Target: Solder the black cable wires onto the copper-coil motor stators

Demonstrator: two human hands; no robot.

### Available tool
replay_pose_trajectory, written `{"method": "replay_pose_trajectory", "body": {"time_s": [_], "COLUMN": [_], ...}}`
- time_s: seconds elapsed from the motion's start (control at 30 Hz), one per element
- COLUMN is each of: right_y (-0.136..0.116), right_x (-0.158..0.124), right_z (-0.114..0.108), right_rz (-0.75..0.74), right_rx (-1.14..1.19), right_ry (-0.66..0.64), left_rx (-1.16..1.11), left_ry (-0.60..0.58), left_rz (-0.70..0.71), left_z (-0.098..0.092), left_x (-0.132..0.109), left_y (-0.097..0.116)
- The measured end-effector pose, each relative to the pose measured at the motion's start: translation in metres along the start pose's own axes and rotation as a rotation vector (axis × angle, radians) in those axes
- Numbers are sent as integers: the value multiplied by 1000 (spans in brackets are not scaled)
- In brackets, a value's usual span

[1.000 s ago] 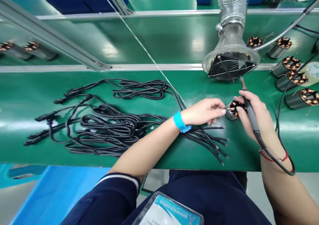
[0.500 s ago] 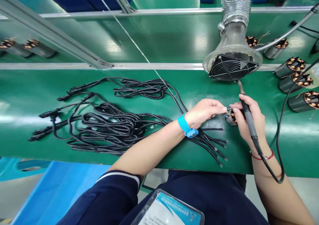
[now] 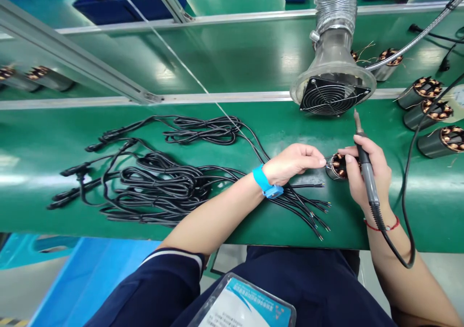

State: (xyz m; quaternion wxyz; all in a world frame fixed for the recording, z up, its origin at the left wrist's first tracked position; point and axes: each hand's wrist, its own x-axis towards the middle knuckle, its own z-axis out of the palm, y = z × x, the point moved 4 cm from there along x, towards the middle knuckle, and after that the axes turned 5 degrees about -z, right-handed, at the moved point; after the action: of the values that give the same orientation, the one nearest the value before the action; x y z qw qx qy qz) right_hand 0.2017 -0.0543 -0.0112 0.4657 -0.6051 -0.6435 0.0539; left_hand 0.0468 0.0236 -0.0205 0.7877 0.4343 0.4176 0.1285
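My left hand point(image 3: 295, 163), with a blue wrist strap point(image 3: 264, 182), pinches thin wire ends at the edge of a small motor stator point(image 3: 336, 166) with copper windings that lies on the green bench point(image 3: 253, 220). My right hand point(image 3: 368, 172) is wrapped round a black soldering iron point(image 3: 364, 160), whose tip points up and away, and its fingertips touch the stator. The iron's cord loops down past my right wrist. Black cable ends with stripped tips point(image 3: 311, 211) fan out just below my left hand.
A tangle of black cables point(image 3: 155, 182) covers the bench's left half. A fume extractor fan point(image 3: 333, 92) on a silver hose stands behind the hands. Several more stators point(image 3: 440, 141) lie at the right. A metal rail point(image 3: 145, 97) crosses behind. Blue bins sit at the top.
The soldering iron's tip has tilted a little more upright and to the right. Both hands stay at the stator; the view shifted slightly.
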Motion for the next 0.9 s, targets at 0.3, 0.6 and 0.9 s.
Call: {"method": "replay_pose_trajectory", "body": {"time_s": [0.3, 0.6, 0.9], "right_y": [-3, -8, -23], "right_x": [-1, 0, 5], "right_z": [0, -2, -3], "right_rz": [-74, -184, -436], "right_rx": [-3, 17, -101], "right_ry": [-8, -66, -133], "left_rx": [20, 53, -13], "left_ry": [-45, -8, -78], "left_rz": [14, 121, 23], "left_z": [5, 3, 5], "left_x": [-2, 1, -3], "left_y": [2, 0, 3]}}
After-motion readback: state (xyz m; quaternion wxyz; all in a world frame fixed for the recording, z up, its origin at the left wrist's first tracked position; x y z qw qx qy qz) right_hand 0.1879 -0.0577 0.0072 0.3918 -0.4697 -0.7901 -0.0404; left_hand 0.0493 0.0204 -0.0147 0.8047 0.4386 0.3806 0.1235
